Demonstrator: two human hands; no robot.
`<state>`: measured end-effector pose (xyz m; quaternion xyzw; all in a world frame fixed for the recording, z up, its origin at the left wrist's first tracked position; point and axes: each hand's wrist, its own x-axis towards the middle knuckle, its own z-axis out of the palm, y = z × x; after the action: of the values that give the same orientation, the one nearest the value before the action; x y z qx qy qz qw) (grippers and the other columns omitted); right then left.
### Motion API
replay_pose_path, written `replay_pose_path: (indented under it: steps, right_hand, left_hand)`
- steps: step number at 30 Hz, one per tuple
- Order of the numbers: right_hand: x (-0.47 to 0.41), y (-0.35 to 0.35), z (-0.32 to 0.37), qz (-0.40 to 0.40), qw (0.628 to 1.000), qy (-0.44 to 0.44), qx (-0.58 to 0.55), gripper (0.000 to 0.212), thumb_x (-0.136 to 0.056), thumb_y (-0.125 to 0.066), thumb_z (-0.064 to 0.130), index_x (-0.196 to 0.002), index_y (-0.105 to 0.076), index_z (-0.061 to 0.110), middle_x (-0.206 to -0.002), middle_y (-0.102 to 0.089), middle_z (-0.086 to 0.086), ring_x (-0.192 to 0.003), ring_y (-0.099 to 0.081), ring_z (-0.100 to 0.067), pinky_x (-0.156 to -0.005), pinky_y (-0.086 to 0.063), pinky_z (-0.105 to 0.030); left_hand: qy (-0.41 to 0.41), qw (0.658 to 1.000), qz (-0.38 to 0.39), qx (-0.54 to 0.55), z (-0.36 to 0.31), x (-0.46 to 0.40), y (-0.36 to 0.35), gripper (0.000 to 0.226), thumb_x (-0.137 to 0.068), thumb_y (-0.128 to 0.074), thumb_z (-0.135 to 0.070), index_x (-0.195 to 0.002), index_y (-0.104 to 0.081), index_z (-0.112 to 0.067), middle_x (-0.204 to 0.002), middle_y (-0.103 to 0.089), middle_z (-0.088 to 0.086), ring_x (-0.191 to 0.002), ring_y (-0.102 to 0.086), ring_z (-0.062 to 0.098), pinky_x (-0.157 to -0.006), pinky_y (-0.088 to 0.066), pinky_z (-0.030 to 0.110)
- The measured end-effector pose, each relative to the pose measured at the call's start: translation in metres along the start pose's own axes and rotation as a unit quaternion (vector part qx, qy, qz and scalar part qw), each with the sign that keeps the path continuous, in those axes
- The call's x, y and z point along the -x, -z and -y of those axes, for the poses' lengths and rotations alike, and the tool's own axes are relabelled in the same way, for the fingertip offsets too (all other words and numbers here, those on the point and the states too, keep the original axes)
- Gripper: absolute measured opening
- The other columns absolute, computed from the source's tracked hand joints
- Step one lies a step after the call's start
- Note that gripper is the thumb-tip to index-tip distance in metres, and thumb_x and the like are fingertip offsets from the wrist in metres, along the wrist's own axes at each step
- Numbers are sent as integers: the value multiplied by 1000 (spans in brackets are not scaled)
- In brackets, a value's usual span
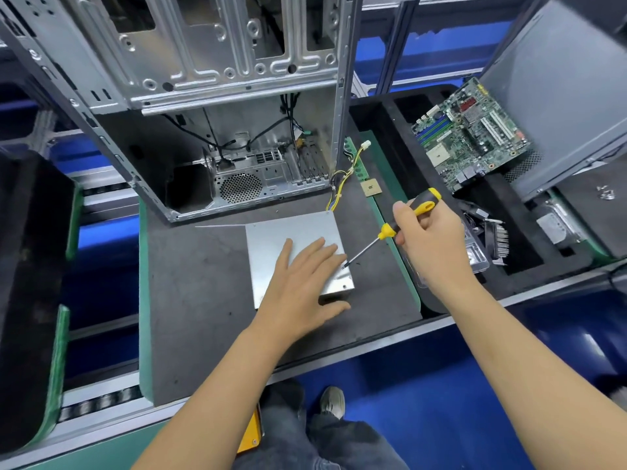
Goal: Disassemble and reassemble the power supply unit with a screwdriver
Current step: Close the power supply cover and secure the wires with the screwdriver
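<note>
At centre of the dark grey mat (203,300), approx 6 o'clock from the open PC case (210,106), sits the power supply unit (288,232): a plain silver sheet-metal box, flat lid, sharp folded edges, small screw holes near the corners. Yellow/black wires (342,179) run from its far edge at 12 o'clock toward a white connector (365,144). Left hand (298,283) lies flat on the lid, fingers straight, pressing down, thumb off the near edge. Right hand (431,239) grasps the screwdriver (390,228) w/ fingers curled round the black & yellow handle; steel shaft slants down toward 8 o'clock, tip at the unit's right edge just by the left fingertips. Mat looks matte, scuffed, w/ green border. At 2 o'clock, a black foam tray (393,130) holds a green motherboard (471,134); a finned heatsink (498,239) lies at 3 o'clock. Bench rails are aluminium, floor blue.
</note>
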<state>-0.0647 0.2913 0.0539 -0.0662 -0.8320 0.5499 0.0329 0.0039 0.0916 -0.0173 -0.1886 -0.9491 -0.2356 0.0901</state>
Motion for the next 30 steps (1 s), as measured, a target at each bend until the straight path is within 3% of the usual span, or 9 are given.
replay_pose_path:
  steps: [3, 6, 11, 14, 18, 23, 26, 28, 30]
  right_hand:
    - [4, 2, -3, -9, 999, 22, 45, 35, -90, -60, 40, -80, -55, 7, -63, -64, -8, -58, -60, -13, -56, -43, -25]
    - [9, 3, -3, -3, 997, 37, 73, 33, -92, -60, 37, -73, -52, 11, -59, -61, -1, -65, -62, -19, -56, -42, -18]
    - [15, 1, -3, 22, 997, 38, 71, 35, -94, -59, 32, -81, -53, 0, -59, -67, 6, -67, -64, -13, -76, -44, -25]
    - [17, 0, -2, 20, 997, 35, 65, 35, -94, -60, 33, -82, -53, 0, -64, -67, -7, -70, -64, -24, -70, -47, -31]
    - [19, -2, 0, 23, 997, 33, 73, 34, -94, -60, 33, -83, -54, 1, -65, -67, -10, -71, -65, -26, -71, -50, -35]
    - [23, -3, -1, 27, 996, 32, 77, 35, -94, -61, 32, -86, -55, -1, -60, -64, -2, -63, -64, -7, -75, -45, -26]
    - [24, -2, -1, 31, 996, 42, 78, 32, -94, -62, 30, -83, -54, 1, -56, -63, 14, -62, -63, 0, -67, -41, -14]
    - [27, -2, 3, 37, 993, 69, 83, 27, -94, -63, 30, -80, -52, 9, -56, -63, 16, -59, -60, -1, -60, -39, -8]
    - [30, -2, 8, 50, 989, 106, 91, 24, -92, -64, 32, -78, -49, 19, -60, -65, 6, -56, -57, -8, -56, -41, -13]
  left_hand:
    - [-8, 999, -46, -7, 1, -1, -6, 52, -70, -90, -30, -113, -73, -7, -127, -67, 8, -128, -57, 33, -106, -35, 68]
    - [-19, 997, -76, -10, 5, -1, -9, 41, -69, -91, -28, -102, -76, -10, -121, -70, 8, -123, -61, 33, -102, -39, 68]
    - [-13, 996, -84, 2, 7, 0, -14, 41, -69, -91, -31, -103, -78, -13, -122, -70, 6, -123, -61, 31, -106, -37, 66]
    - [-2, 996, -85, 8, 8, 0, -15, 41, -69, -91, -34, -103, -78, -15, -123, -70, 4, -123, -61, 29, -107, -36, 64]
    - [9, 996, -82, 16, 8, 0, -15, 41, -68, -91, -36, -102, -79, -17, -123, -70, 4, -124, -61, 27, -108, -36, 62]
    - [16, 997, -77, 22, 6, 1, -14, 40, -69, -90, -36, -102, -79, -17, -124, -70, 3, -125, -60, 27, -108, -36, 62]
    - [18, 997, -73, 21, 6, 1, -13, 39, -69, -90, -36, -102, -79, -17, -124, -70, 3, -125, -60, 27, -108, -36, 62]
    - [19, 997, -71, 20, 5, 0, -13, 40, -69, -90, -35, -102, -79, -16, -124, -70, 4, -125, -60, 28, -107, -36, 63]
    - [20, 997, -73, 24, 3, 0, -12, 39, -69, -91, -35, -101, -79, -16, -122, -70, 3, -124, -61, 28, -107, -36, 64]
